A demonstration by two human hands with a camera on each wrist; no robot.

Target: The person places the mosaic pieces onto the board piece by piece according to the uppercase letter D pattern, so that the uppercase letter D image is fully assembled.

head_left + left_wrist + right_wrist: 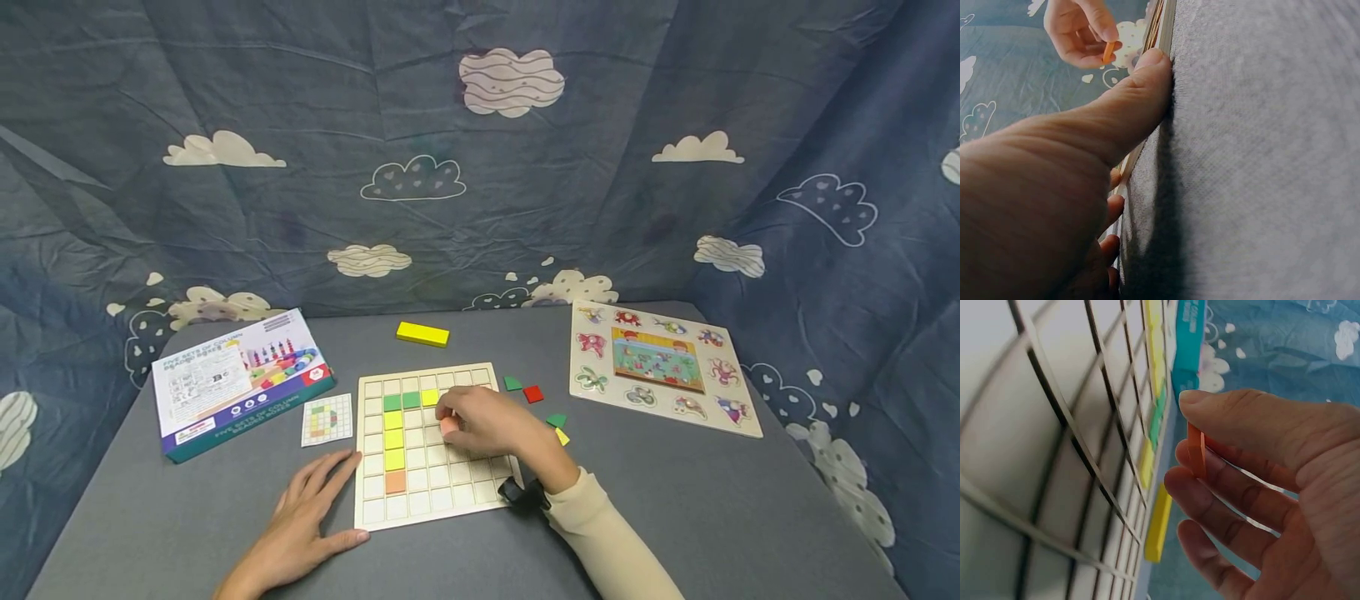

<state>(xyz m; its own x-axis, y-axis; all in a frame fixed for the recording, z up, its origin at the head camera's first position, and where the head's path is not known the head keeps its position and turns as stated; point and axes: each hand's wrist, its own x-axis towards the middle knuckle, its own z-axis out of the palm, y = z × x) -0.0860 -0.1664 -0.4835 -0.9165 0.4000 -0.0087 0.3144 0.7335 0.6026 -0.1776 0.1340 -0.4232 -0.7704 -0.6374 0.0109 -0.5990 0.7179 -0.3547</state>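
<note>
My right hand (483, 421) pinches an orange square tile (1196, 450) between thumb and fingertips, held over the wooden grid board (375, 509). In the right wrist view the tile is tilted on edge, apart from the board. Set in the grid's cells are green tiles (392, 402) and a yellow tile (429, 397) along an upper row. Below them run several yellow tiles (393, 439) and an orange tile (395, 482) in one column. My left hand (303, 512) rests on the table, fingers spread, with thumb and fingertips touching the board's left edge.
Left of the board lie a small pattern card (327, 421) and a toy box (240, 383). A yellow block (422, 334) sits behind it. Loose green (512, 383), red (533, 393) and yellow pieces (562, 437) lie to its right, near a picture puzzle board (592, 358).
</note>
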